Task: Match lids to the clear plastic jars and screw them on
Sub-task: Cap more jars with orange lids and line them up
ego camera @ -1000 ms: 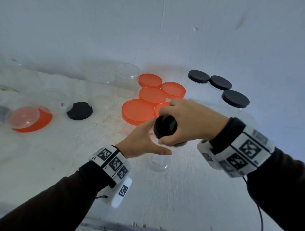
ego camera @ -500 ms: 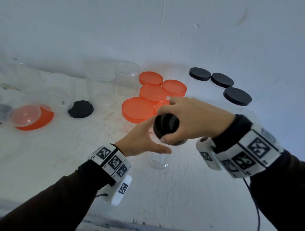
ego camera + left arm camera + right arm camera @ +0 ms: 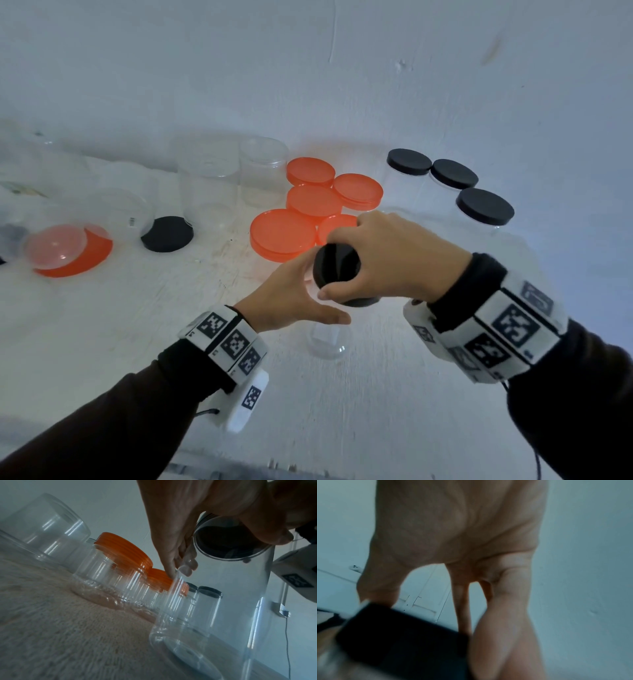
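Observation:
A tall clear jar [image 3: 325, 344] stands on the white table [image 3: 102, 325], just ahead of me. My left hand [image 3: 308, 301] holds its upper wall, thumb across the front and fingers [image 3: 173, 547] round the far side. A black lid [image 3: 337, 270] sits on the jar's mouth. My right hand [image 3: 370, 263] grips that lid from above, thumb on the near edge and fingers curled over the far edge. The left wrist view shows the lid's underside [image 3: 223, 543] through the jar wall [image 3: 214, 615]. Dark and blurred, the lid [image 3: 402, 635] fills the lower left of the right wrist view, below the right hand [image 3: 453, 527].
Several orange-lidded jars [image 3: 282, 234] cluster just behind my hands. Three black-lidded jars [image 3: 484, 205] stand at the back right. A loose black lid [image 3: 167, 234], open clear jars [image 3: 209, 181] and an orange lid [image 3: 89, 260] lie to the left. A wall closes the back.
Both hands stay on the jar and the black lid. The right hand's grip has shifted slightly round the lid.

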